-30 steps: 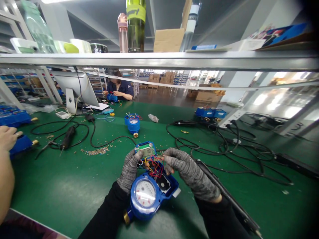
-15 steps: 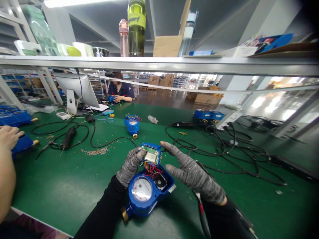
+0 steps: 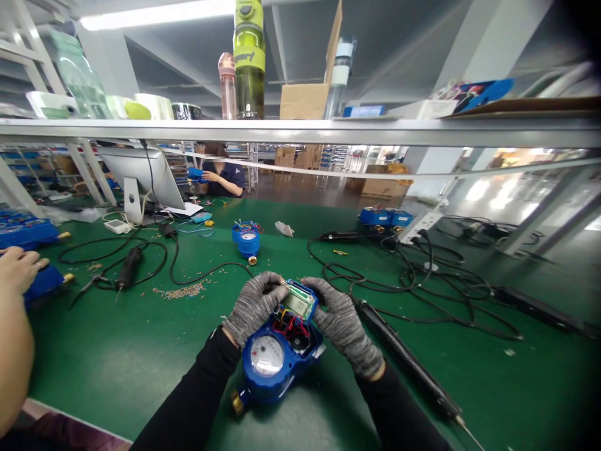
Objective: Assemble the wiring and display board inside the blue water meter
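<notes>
Head camera view, gloved left hand (image 3: 256, 307) gripping the left edge of a display module (image 3: 299, 302), gloved right hand (image 3: 342, 322) gripping its right edge, module at the far side of the blue meter (image 3: 267, 360)'s open wired compartment (image 3: 297, 338), meter on green bench (image 3: 154, 351), black tool (image 3: 406, 357) rightward.

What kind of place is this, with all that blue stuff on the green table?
Probably a factory workshop: there's an opened blue meter with a round clear dial, a long black screwdriver-like tool and a scattered pile of tiny brass-coloured screw-like pieces.
</notes>
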`<action>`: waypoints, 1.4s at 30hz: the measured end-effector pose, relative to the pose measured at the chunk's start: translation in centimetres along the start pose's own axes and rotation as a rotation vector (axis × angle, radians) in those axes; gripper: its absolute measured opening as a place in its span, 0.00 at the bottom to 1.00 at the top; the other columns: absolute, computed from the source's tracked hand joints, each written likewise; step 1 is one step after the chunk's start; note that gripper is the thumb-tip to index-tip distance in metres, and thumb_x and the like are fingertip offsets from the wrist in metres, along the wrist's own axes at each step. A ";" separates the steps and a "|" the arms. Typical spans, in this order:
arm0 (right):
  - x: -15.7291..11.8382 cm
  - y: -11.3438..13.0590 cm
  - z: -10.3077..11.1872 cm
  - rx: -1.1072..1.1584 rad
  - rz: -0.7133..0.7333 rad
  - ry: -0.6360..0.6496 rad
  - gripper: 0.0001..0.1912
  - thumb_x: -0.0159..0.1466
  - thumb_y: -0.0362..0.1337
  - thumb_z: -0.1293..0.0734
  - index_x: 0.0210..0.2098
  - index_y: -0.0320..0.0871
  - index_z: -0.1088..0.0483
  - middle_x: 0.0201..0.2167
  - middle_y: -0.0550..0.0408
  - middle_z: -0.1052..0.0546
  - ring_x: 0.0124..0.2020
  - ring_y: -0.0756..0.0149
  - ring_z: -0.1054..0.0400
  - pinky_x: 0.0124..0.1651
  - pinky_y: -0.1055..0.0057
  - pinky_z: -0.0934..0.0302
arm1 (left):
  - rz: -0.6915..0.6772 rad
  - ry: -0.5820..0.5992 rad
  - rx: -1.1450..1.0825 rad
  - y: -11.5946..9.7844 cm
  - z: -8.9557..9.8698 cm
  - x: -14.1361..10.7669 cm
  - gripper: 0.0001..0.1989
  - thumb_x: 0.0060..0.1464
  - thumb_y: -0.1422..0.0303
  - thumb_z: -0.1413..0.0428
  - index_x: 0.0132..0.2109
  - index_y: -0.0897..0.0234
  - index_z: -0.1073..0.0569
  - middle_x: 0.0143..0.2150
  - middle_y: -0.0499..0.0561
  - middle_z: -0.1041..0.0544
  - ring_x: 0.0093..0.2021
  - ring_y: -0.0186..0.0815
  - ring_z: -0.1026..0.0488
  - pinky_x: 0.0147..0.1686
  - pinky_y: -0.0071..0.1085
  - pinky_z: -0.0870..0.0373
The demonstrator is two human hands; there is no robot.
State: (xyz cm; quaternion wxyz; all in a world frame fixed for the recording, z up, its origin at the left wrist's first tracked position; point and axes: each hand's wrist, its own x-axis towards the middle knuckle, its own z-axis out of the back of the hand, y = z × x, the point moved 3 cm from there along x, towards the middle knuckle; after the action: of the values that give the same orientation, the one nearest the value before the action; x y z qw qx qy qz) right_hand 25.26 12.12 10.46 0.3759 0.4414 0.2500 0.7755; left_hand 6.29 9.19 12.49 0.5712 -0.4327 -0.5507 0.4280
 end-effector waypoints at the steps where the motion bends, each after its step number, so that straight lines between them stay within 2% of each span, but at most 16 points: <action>1: 0.0 0.1 -0.2 0.015 0.009 0.038 0.25 0.62 0.38 0.32 0.59 0.44 0.32 0.55 0.47 0.24 0.55 0.53 0.28 0.60 0.53 0.35 | -0.009 0.027 0.016 -0.2 -0.1 0.1 0.13 0.54 0.61 0.37 0.41 0.67 0.24 0.37 0.53 0.22 0.38 0.36 0.27 0.40 0.32 0.29; 3: 0.1 0.4 -0.5 0.050 0.040 0.129 0.33 0.59 0.41 0.28 0.62 0.46 0.35 0.60 0.50 0.27 0.58 0.54 0.31 0.63 0.56 0.38 | -0.028 0.090 0.052 -0.7 -0.1 0.1 0.13 0.52 0.61 0.37 0.39 0.68 0.22 0.37 0.54 0.21 0.38 0.38 0.26 0.40 0.33 0.28; 5: 0.3 0.5 -0.6 0.071 0.046 0.165 0.32 0.57 0.42 0.27 0.60 0.47 0.33 0.59 0.52 0.27 0.58 0.55 0.31 0.63 0.59 0.37 | -0.058 0.078 0.089 -1.3 0.1 -0.2 0.11 0.54 0.62 0.38 0.40 0.66 0.21 0.39 0.54 0.20 0.42 0.40 0.25 0.47 0.36 0.29; 8: 0.5 0.2 -0.5 0.049 -0.049 0.056 0.25 0.59 0.41 0.31 0.56 0.45 0.32 0.52 0.49 0.24 0.51 0.56 0.27 0.57 0.59 0.33 | -0.189 -0.255 0.268 -2.4 0.8 -2.3 0.08 0.58 0.63 0.42 0.40 0.63 0.24 0.40 0.52 0.21 0.45 0.39 0.26 0.53 0.38 0.33; 9: 0.5 0.0 -0.5 0.033 -0.095 0.008 0.23 0.60 0.41 0.32 0.54 0.44 0.32 0.49 0.48 0.23 0.47 0.56 0.26 0.54 0.59 0.32 | -0.245 -0.379 0.374 -2.7 0.8 -3.4 0.08 0.59 0.62 0.43 0.39 0.62 0.25 0.38 0.51 0.21 0.43 0.38 0.26 0.52 0.38 0.33; 10: 0.4 -0.2 -0.5 0.019 -0.141 -0.030 0.21 0.61 0.42 0.32 0.53 0.44 0.32 0.46 0.48 0.22 0.44 0.56 0.25 0.51 0.59 0.31 | -0.289 -0.425 0.485 -2.9 0.4 -4.5 0.09 0.59 0.61 0.43 0.37 0.62 0.26 0.36 0.51 0.22 0.39 0.38 0.26 0.48 0.38 0.31; 13: 0.2 -0.7 -0.8 -0.011 -0.258 -0.085 0.16 0.60 0.42 0.32 0.47 0.44 0.31 0.37 0.51 0.21 0.36 0.58 0.25 0.44 0.61 0.29 | -0.329 -0.364 0.847 -2.4 -2.1 -7.1 0.15 0.51 0.54 0.38 0.35 0.62 0.24 0.33 0.52 0.23 0.37 0.42 0.27 0.44 0.42 0.32; 17: -0.1 -0.5 -1.4 -0.043 -0.353 -0.112 0.22 0.54 0.39 0.28 0.48 0.46 0.32 0.34 0.55 0.22 0.33 0.58 0.26 0.41 0.62 0.30 | -0.178 -0.372 1.145 -1.1 -4.7 -7.5 0.20 0.49 0.50 0.38 0.36 0.63 0.21 0.32 0.56 0.22 0.36 0.48 0.27 0.41 0.46 0.33; 19: -0.3 -0.2 -1.6 -0.053 -0.376 -0.125 0.24 0.52 0.38 0.27 0.48 0.47 0.32 0.34 0.56 0.22 0.34 0.58 0.26 0.42 0.63 0.30 | -0.144 -0.398 1.161 -0.7 -5.3 -7.1 0.15 0.52 0.55 0.39 0.38 0.63 0.21 0.34 0.56 0.21 0.37 0.48 0.26 0.43 0.46 0.33; 22: -0.7 0.0 -1.5 -0.052 -0.394 -0.146 0.22 0.54 0.39 0.28 0.48 0.47 0.31 0.33 0.56 0.22 0.35 0.58 0.26 0.42 0.62 0.31 | -0.238 -0.461 1.117 -0.5 -5.4 -7.0 0.08 0.55 0.64 0.41 0.38 0.63 0.21 0.35 0.55 0.20 0.38 0.46 0.26 0.45 0.45 0.32; 26: -1.1 -0.1 -0.8 -0.009 -0.389 -0.156 0.20 0.56 0.39 0.31 0.48 0.46 0.31 0.35 0.53 0.21 0.35 0.57 0.25 0.41 0.62 0.31 | -0.344 -0.519 0.899 -0.1 -3.5 -7.7 0.06 0.56 0.68 0.44 0.36 0.63 0.22 0.39 0.56 0.20 0.43 0.45 0.26 0.50 0.46 0.32; 30: -1.3 0.0 -0.3 0.066 -0.361 -0.148 0.18 0.58 0.40 0.32 0.48 0.45 0.31 0.37 0.53 0.21 0.36 0.59 0.25 0.40 0.64 0.30 | -0.215 -0.296 0.408 -0.3 -1.0 -7.3 0.09 0.59 0.63 0.46 0.40 0.63 0.25 0.44 0.56 0.21 0.47 0.43 0.25 0.52 0.42 0.30; 32: -1.1 0.1 -0.4 0.087 -0.354 -0.149 0.17 0.58 0.40 0.33 0.47 0.45 0.31 0.38 0.54 0.21 0.37 0.60 0.25 0.41 0.64 0.30 | -0.120 -0.194 0.300 -0.7 -0.8 -6.8 0.10 0.58 0.61 0.44 0.39 0.63 0.26 0.41 0.54 0.21 0.44 0.41 0.25 0.48 0.39 0.29; 37: -0.7 0.0 -1.4 0.083 -0.391 -0.186 0.18 0.55 0.38 0.33 0.46 0.46 0.30 0.37 0.53 0.21 0.37 0.57 0.25 0.44 0.60 0.31 | -0.038 -0.236 0.673 -1.0 -2.9 -5.7 0.12 0.47 0.58 0.35 0.32 0.62 0.24 0.29 0.50 0.23 0.33 0.39 0.29 0.40 0.37 0.34; 40: -0.7 0.0 -1.8 0.091 -0.407 -0.197 0.20 0.53 0.38 0.31 0.46 0.46 0.30 0.35 0.53 0.21 0.37 0.55 0.26 0.43 0.58 0.31 | -0.045 -0.347 0.802 -0.4 -3.9 -5.6 0.11 0.48 0.59 0.36 0.31 0.61 0.21 0.29 0.53 0.22 0.33 0.42 0.30 0.42 0.41 0.36; 42: -0.8 0.1 -1.6 0.115 -0.406 -0.193 0.20 0.54 0.39 0.31 0.46 0.45 0.30 0.35 0.53 0.21 0.36 0.55 0.25 0.41 0.59 0.30 | -0.060 -0.385 0.768 -0.2 -3.4 -5.8 0.08 0.51 0.62 0.40 0.32 0.62 0.21 0.31 0.54 0.21 0.36 0.44 0.29 0.45 0.44 0.36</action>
State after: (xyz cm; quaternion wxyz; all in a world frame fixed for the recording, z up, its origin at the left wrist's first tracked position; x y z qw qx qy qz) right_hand 24.10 11.29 9.36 0.5208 0.4749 0.3401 0.6226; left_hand 9.56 3.46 11.13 0.5896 -0.0848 -0.4604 0.6582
